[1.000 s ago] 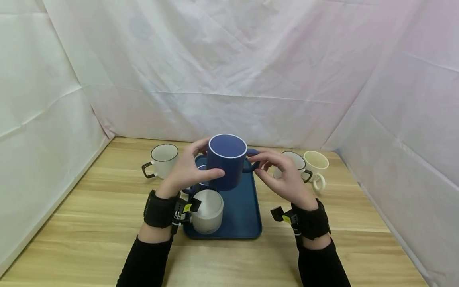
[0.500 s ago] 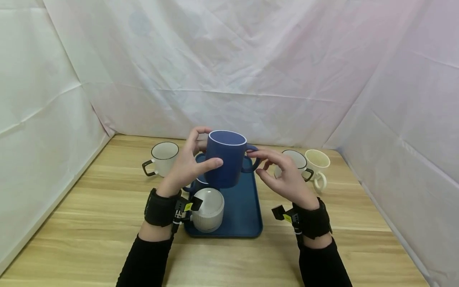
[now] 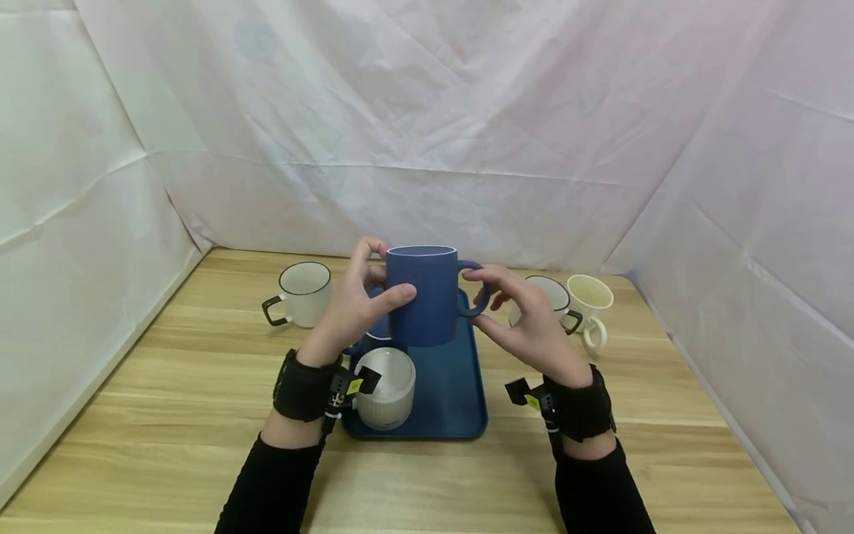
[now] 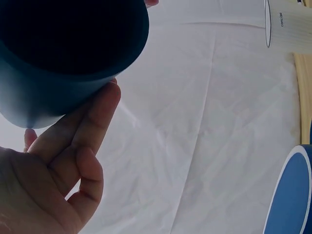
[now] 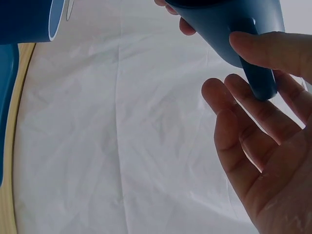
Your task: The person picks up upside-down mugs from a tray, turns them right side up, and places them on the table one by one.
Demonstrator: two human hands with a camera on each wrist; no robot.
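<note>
left hand wraps the blue mug, held above the tray | right hand pinches its handle | probably best to keep it level, clear of the white cup below

Matt dark-blue ceramic mug with a thin pale rim, smooth blue plastic tray, pale wood-grain surface (laminate-like sheen), glossy cream ceramic cup, ribbed white matt cup, creased white cloth backdrop, black fabric wristbands.
</note>
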